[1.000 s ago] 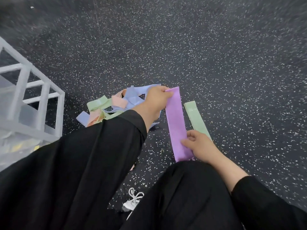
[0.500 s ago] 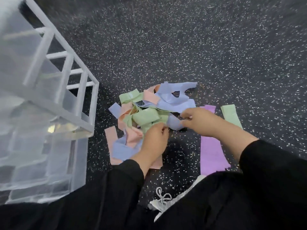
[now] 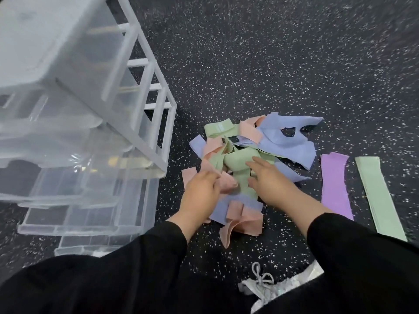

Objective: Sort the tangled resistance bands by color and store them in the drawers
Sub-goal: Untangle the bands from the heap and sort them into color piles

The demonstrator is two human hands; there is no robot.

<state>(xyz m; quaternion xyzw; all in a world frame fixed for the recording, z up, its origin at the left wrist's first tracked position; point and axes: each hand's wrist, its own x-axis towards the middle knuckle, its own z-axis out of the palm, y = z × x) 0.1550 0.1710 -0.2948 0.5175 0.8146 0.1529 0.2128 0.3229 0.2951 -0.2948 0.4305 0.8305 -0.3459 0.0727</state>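
A tangled pile of resistance bands lies on the floor in front of me, with blue bands point(image 3: 286, 145), a green band point(image 3: 239, 163) and a pink band point(image 3: 227, 182) twisted together. My left hand point(image 3: 199, 193) pinches the pink band at the pile's left side. Over the pile's middle, my right hand point(image 3: 271, 179) has fingers and thumb closed around the green band. To the right of the pile, a purple band point(image 3: 334, 184) and a flat green band point(image 3: 378, 196) lie straight, side by side. More pink and blue bands point(image 3: 240, 211) lie between my wrists.
A clear plastic drawer unit with a white frame point(image 3: 156, 123) stands at the left, and several of its drawers point(image 3: 68, 220) are pulled out toward me. The floor is dark speckled rubber. My white laced shoe point(image 3: 265, 288) shows below the pile.
My view has swung left and down, bringing the drawer unit in. Both hands left the purple band and moved into the pile; my right hand shifted from a blue band to the green one.
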